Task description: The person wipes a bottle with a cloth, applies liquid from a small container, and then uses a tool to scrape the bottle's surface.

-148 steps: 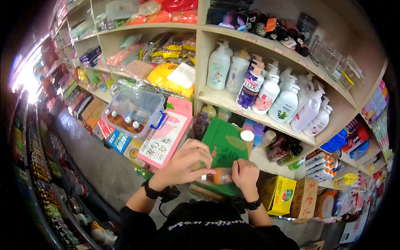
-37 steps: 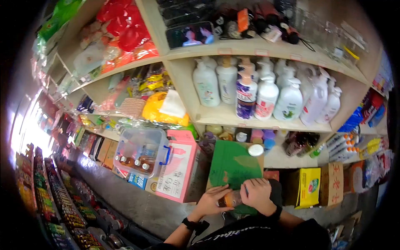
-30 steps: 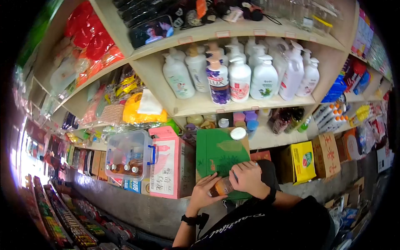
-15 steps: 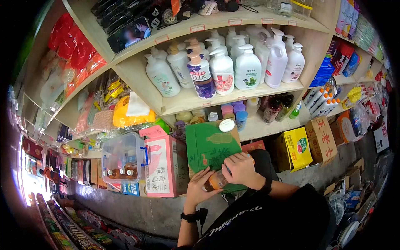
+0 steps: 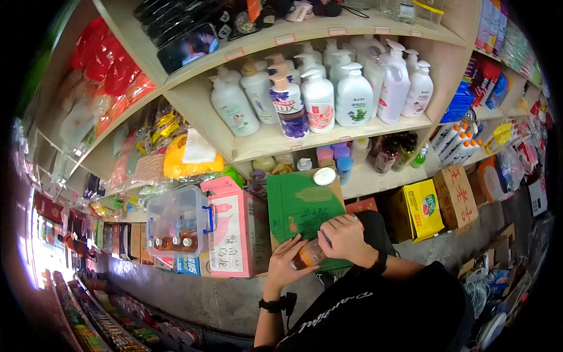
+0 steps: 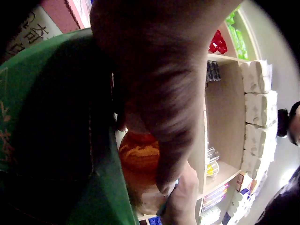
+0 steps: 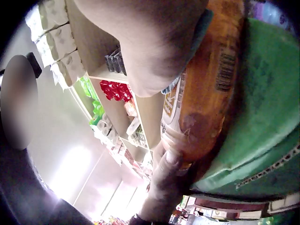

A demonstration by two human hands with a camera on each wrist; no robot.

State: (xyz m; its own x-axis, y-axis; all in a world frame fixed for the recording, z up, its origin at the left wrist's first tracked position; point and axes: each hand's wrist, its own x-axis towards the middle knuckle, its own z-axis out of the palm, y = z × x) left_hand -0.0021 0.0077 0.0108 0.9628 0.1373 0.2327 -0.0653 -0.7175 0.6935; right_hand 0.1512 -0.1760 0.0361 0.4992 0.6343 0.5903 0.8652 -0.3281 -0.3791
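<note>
A clear plastic drink bottle (image 5: 308,254) with orange-brown contents lies slanted over the near end of a green carton (image 5: 293,205). My left hand (image 5: 284,259) grips one end of it, thumb along its side. Around the other end curls my right hand (image 5: 346,239), with a blue-grey cloth (image 7: 199,37) between palm and bottle. In the right wrist view, the bottle's label and barcode (image 7: 226,70) show beside the cloth. Much of the cloth and that end of the bottle are hidden under the right hand. A white round lid (image 5: 324,175) sits on the carton's far corner.
Left of the carton stands a pink-and-white box (image 5: 230,234), beside a clear plastic bin (image 5: 176,205) holding several brown bottles. Shelves behind carry pump bottles (image 5: 287,108) and a phone (image 5: 187,47). A yellow carton (image 5: 423,210) stands right.
Since the oldest frame, the left hand has come down from above the bottle and now grips its end. Over the last second the view shifts, while both hands stay on the bottle.
</note>
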